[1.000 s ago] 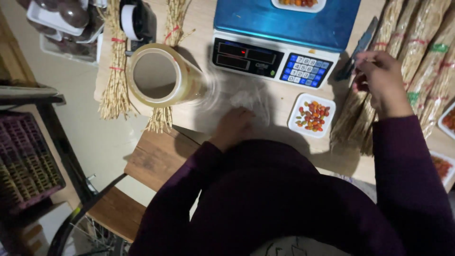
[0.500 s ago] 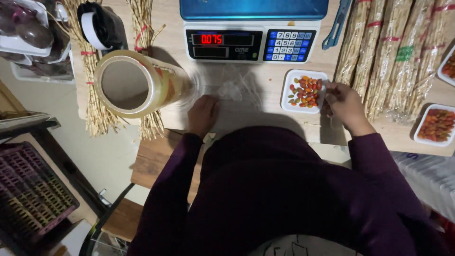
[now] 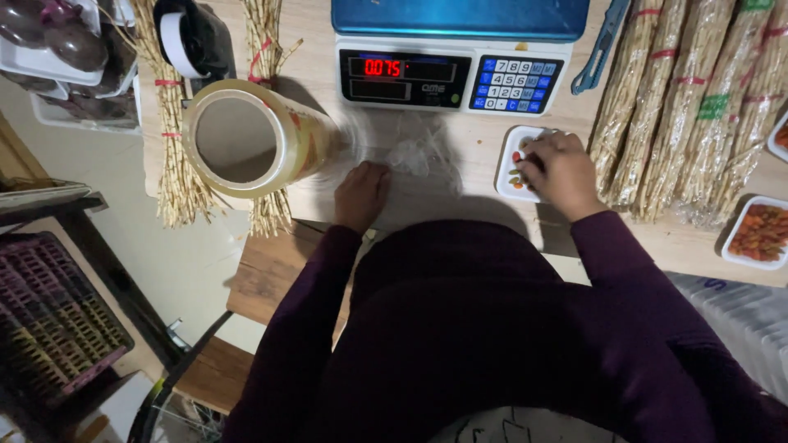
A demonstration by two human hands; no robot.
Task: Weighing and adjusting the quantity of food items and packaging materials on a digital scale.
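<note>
My left hand (image 3: pixel 361 193) rests knuckles-up on a sheet of clear cling film (image 3: pixel 414 156) pulled out over the wooden table, its fingers curled on the film's near edge. The film comes off a big roll (image 3: pixel 246 135) lying to the left. My right hand (image 3: pixel 558 168) covers and grips a small white tray of red and orange chillies (image 3: pixel 510 168), so most of the tray is hidden. A blue-topped weighing scale (image 3: pixel 451 74) with a lit red display stands just behind both hands.
Bundles of pale wrapped stalks (image 3: pixel 681 107) lie at the right, with a blue cutter (image 3: pixel 603 45) beside the scale and another chilli tray (image 3: pixel 759 230) at the far right. Straw bundles (image 3: pixel 168 139), a tape dispenser (image 3: pixel 193 41) and trays of dark fruit (image 3: pixel 57 41) sit at the left. A purple crate (image 3: pixel 49 320) stands below.
My right hand came down from near the cutter to the chilli tray and now lies over it. My left hand stayed on the film.
</note>
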